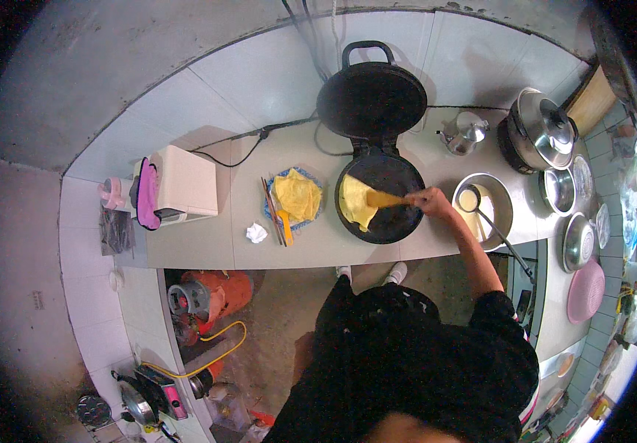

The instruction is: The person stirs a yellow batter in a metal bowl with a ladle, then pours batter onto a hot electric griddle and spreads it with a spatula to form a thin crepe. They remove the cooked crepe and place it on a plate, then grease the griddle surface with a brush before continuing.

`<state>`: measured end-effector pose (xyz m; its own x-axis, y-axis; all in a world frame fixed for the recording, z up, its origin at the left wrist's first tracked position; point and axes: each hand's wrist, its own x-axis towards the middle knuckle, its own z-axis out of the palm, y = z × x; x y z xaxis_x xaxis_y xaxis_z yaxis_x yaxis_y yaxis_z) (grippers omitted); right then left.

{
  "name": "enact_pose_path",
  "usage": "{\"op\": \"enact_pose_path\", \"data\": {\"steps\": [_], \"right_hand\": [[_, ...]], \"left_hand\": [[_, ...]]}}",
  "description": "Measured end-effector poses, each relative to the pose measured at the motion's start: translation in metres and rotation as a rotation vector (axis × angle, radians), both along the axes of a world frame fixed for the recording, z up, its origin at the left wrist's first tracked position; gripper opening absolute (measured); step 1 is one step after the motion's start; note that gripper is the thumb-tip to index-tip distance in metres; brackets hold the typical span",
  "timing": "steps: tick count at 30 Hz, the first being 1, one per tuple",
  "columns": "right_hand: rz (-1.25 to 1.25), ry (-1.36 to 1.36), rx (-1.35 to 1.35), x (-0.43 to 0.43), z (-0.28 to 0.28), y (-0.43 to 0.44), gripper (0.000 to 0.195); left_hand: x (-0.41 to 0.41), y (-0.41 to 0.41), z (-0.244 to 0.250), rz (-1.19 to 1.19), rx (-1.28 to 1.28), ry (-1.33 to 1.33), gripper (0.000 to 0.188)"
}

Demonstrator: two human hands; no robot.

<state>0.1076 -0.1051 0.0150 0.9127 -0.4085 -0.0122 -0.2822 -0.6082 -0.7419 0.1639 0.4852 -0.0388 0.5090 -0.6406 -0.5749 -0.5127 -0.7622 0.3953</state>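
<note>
My right hand [432,202] grips the handle of a wooden spatula [386,199]. Its blade is against a thin yellow pancake [356,202], which lies folded on the left part of an electric griddle's black lower plate [393,227]. The griddle's round lid [372,99] stands raised against the wall. Left of the griddle, a blue-patterned plate [269,215] carries more yellow pancakes [297,195]. A pair of chopsticks [273,213] and a yellow plastic utensil [284,227] rest at its left edge. My left hand is out of view.
To the right, a steel basin [509,213] holds pale batter and a ladle [495,230]. Behind it stand a kettle [464,133] and a lidded steel pot [545,130]. A crumpled tissue [256,232] and a cream-coloured box [191,183] are on the left. Gas cylinders [218,293] stand below.
</note>
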Motion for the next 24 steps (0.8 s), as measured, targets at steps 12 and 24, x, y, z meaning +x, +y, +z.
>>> {"op": "enact_pose_path", "data": {"steps": [12, 24], "right_hand": [[-0.361, 0.307, 0.315, -0.058, 0.048, 0.051, 0.020], [-0.569, 0.121, 0.426, -0.016, -0.017, 0.107, 0.022]], "left_hand": [[0.015, 0.031, -0.081, 0.251, -0.030, -0.019, 0.027], [0.013, 0.053, -0.090, 0.059, -0.031, -0.002, 0.018]]}}
